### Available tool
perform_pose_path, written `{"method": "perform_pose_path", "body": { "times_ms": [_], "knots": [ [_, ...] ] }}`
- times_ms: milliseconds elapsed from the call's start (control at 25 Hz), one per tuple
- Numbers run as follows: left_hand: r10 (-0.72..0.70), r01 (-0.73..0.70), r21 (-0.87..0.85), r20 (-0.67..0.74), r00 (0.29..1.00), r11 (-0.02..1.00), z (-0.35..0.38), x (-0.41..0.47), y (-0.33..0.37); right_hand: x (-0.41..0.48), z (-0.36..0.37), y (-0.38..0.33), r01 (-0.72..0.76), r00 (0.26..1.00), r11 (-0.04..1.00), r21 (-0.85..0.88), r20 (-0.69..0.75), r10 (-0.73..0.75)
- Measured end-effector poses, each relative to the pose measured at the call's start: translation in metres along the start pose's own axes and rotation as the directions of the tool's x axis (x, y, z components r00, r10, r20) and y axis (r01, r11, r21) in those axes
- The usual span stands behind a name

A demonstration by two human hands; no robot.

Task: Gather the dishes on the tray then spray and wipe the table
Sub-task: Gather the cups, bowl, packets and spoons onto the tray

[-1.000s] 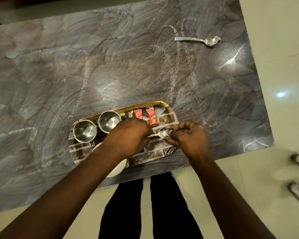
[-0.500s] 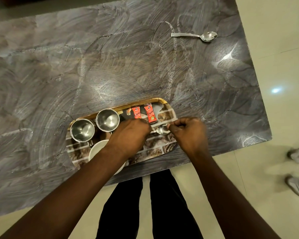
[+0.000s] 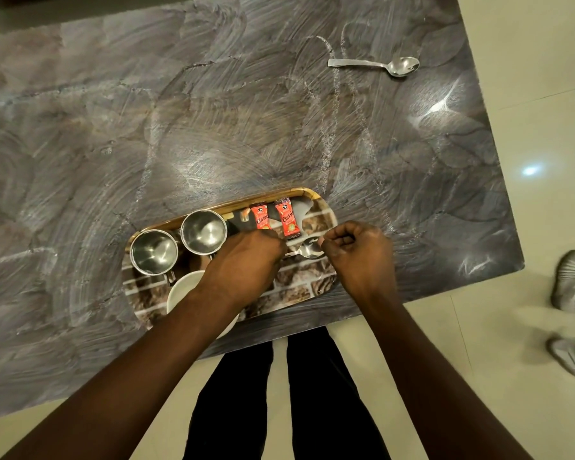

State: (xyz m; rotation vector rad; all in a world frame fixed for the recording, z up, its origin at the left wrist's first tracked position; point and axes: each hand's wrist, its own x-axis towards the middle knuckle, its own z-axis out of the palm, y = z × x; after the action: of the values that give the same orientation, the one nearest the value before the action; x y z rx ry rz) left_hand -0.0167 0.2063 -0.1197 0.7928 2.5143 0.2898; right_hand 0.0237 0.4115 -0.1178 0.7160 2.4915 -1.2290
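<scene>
We hold one spoon [image 3: 307,250] over the tray [image 3: 326,207] at lower centre: left hand [image 3: 243,263] closed on its handle, right hand [image 3: 359,257] pinching the bowl. The other spoon [image 3: 375,65], upper right on the surface [image 3: 113,127], looks stiff, light and slippery; grip its flat handle.

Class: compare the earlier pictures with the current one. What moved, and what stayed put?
Little moved. Both hands, left hand and right hand, stay over the tray, working a spoon between them. The two steel cups, sachets and far spoon stayed put.
</scene>
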Motion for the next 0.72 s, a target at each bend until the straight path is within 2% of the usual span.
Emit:
{"method": "perform_pose_path", "body": {
  "times_ms": [240, 360, 520, 720],
  "knots": [
    [0.037, -0.039, -0.097, -0.021, 0.999, 0.995, -0.020, 0.007, 0.000, 0.018, -0.026, -0.008, -0.051, 0.999, 0.991, 0.125, 0.004, 0.051],
    [0.064, -0.072, -0.096, -0.086, 0.994, 0.993, -0.043, 0.017, 0.004, 0.054, -0.057, -0.015, -0.064, 0.997, 0.986, 0.152, -0.036, 0.070],
    [0.019, -0.041, -0.125, -0.170, 0.985, 0.991, -0.073, 0.059, 0.018, 0.135, -0.105, -0.024, -0.036, 0.994, 0.993, 0.112, -0.101, 0.047],
    [-0.073, 0.016, -0.226, -0.248, 0.966, 0.974, -0.085, 0.150, 0.014, 0.225, -0.140, -0.035, -0.087, 0.983, 0.949, 0.303, -0.131, 0.132]
  ]
}}
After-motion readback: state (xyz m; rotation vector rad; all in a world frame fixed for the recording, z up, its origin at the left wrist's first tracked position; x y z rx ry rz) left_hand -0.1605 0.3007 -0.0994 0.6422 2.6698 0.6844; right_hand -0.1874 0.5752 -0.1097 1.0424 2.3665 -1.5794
